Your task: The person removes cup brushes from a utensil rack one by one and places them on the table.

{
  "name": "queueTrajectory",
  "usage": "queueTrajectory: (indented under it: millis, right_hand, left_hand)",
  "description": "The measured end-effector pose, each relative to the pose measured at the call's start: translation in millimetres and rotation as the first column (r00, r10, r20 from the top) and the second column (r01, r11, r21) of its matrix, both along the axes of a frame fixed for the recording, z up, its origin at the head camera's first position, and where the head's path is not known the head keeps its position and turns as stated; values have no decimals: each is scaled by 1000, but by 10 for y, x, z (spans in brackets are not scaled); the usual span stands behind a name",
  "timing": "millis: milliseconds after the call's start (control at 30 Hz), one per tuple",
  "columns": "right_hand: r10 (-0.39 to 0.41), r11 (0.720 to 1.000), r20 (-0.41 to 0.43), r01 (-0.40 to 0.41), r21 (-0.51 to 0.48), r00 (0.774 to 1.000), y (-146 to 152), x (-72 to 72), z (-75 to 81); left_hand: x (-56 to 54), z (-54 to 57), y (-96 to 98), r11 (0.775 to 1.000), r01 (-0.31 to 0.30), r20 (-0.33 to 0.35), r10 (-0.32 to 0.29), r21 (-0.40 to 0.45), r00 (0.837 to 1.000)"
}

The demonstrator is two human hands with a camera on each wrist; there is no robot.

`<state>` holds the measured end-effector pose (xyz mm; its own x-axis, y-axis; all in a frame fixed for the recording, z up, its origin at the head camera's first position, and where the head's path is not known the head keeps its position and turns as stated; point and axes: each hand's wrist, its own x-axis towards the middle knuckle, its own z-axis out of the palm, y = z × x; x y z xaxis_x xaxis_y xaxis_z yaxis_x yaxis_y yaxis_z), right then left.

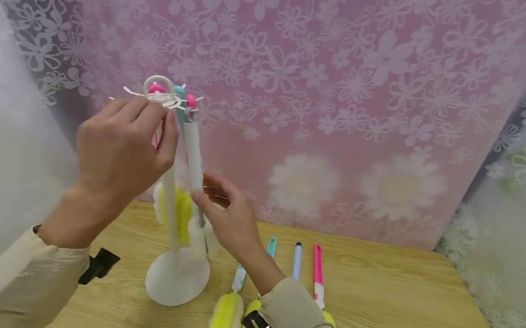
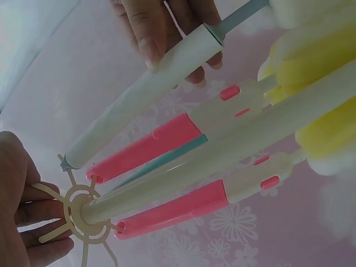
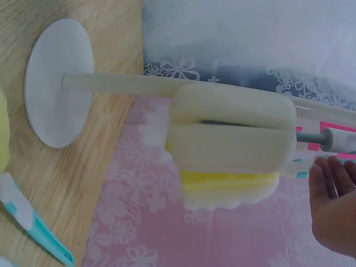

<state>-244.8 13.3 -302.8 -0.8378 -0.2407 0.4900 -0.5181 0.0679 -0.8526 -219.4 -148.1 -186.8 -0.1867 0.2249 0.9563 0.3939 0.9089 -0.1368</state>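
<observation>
A white hanging stand (image 1: 162, 284) with a round base, an upright pole and a ring of hooks on top stands on the table. My left hand (image 1: 120, 151) holds the hook ring (image 2: 88, 214) at the top. A bottle brush (image 1: 194, 146) with a white handle hangs by its end at a hook, sponge head (image 3: 233, 147) down. My right hand (image 1: 231, 218) pinches its handle low down, thumb on one side and fingers on the other. Two pink-handled brushes (image 2: 172, 214) and a teal one (image 2: 164, 161) hang around the pole, with yellow and white sponges below.
On the wooden table (image 1: 399, 304), right of the stand, lie a yellow sponge brush (image 1: 224, 325), a light-blue handle (image 1: 297, 260) and a pink handle (image 1: 318, 265). My right forearm covers parts of them. A flowered pink curtain (image 1: 325, 111) hangs behind the table.
</observation>
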Motion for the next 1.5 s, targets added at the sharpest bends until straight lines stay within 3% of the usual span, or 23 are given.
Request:
queueTrajectory:
  millis: [167,300,500,767,933,1100,1333,1500]
  right_hand:
    - [-64,996,-15,63,-59,998,-59,3,5]
    - [-77,996,-20,76,-51,997,-95,-3,40]
    - [-49,997,-19,48,-56,999,-100,17,41]
    - [-2,978,-63,-12,-208,998,179,118,158]
    - [-57,969,-95,32,-245,994,515,136,270]
    - [-174,968,-55,161,-191,983,991,154,236]
    - [-385,919,45,387,-76,922,1880,176,30]
    - [-441,896,176,423,131,880,2425,241,-162]
  left_hand:
    - [9,13,13,1000,-2,-10,2,-6,1000]
    - [10,24,5,999,-22,0,22,-45,1000]
    - [19,5,-31,997,-41,11,42,-64,999]
    - [17,-33,-11,1000,-13,8,13,1,1000]
    - [-5,-29,10,999,13,-3,-12,34,1000]
    - [1,-31,11,999,6,1,-6,40,1000]
    - [0,-38,11,999,1,-20,-1,37,1000]
    - [-9,-49,31,998,15,-28,-14,57,1000]
